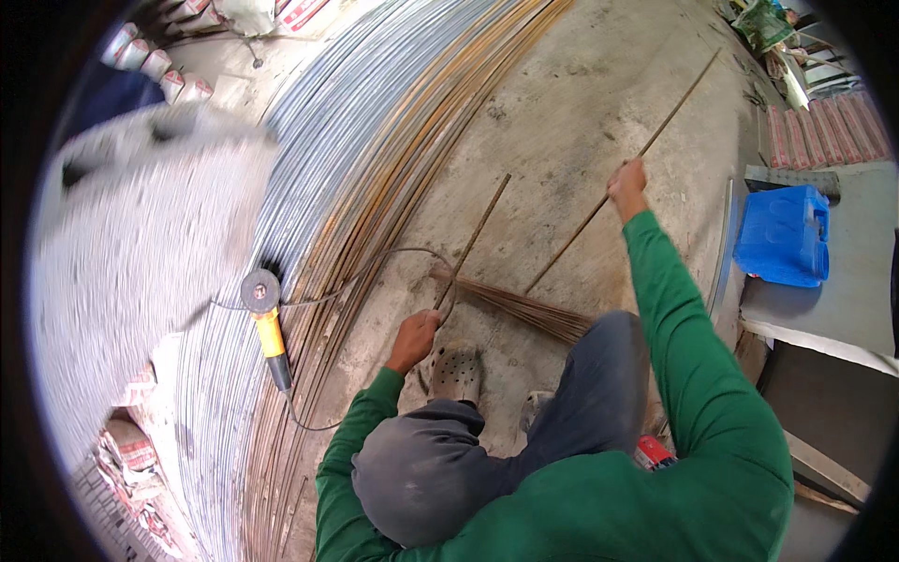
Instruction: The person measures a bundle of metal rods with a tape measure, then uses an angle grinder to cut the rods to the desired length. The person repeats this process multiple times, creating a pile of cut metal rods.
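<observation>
My right hand is closed around a thin steel rod that slants across the floor at the right. My left hand is closed near the lower end of another thin rod, beside a loop of grey cable. A bundle of rusty rods lies between my hands and runs behind my bent knee. To the left, a yellow angle grinder with a dark disc lies on long rows of grey and rusty bars.
A blurred rough concrete column fills the left side. A blue jerrycan stands on a pale surface at the right, near stacked reddish packages. White sacks lie at upper left; a red object is beside my leg.
</observation>
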Demonstrator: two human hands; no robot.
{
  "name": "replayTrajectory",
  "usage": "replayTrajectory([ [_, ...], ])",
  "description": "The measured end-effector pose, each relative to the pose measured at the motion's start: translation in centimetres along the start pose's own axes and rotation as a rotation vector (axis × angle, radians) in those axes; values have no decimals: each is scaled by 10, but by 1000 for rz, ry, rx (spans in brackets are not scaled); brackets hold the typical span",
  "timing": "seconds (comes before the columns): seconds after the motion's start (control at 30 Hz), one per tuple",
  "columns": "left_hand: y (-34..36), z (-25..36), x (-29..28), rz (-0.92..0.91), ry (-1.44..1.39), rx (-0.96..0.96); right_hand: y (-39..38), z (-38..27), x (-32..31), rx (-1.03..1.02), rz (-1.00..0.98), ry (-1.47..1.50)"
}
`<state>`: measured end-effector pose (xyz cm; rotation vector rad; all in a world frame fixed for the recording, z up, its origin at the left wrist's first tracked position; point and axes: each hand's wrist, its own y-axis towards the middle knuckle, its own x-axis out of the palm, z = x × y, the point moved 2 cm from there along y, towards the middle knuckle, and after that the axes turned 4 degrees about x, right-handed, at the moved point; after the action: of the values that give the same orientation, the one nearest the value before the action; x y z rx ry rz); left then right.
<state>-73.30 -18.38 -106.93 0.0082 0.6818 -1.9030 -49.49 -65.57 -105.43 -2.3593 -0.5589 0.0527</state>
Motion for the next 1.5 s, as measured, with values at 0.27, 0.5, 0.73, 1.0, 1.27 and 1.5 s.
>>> replayTrajectory([
  [0.27, 158, 72, 27, -184, -230, -53, -62, 57, -60, 82, -95, -122],
  [0.5, 131, 42, -14, -199, -123, -30, -39, 18, -92, 32, -45, -188],
  [0.73, -8, 19, -7, 90, 600, -10, -44, 11, -90, -99, -55, -153],
  [1.0, -58, -30, 40, 81, 608, -8, -70, 15, -63, 33, -69, -80],
  [1.27, -94, -56, -105, 486, 908, 134, -95, 40, -37, 137, -80, -73],
  [1.5, -76, -67, -192, 676, 955, -388, -104, 70, -17, 246, -41, -79],
])
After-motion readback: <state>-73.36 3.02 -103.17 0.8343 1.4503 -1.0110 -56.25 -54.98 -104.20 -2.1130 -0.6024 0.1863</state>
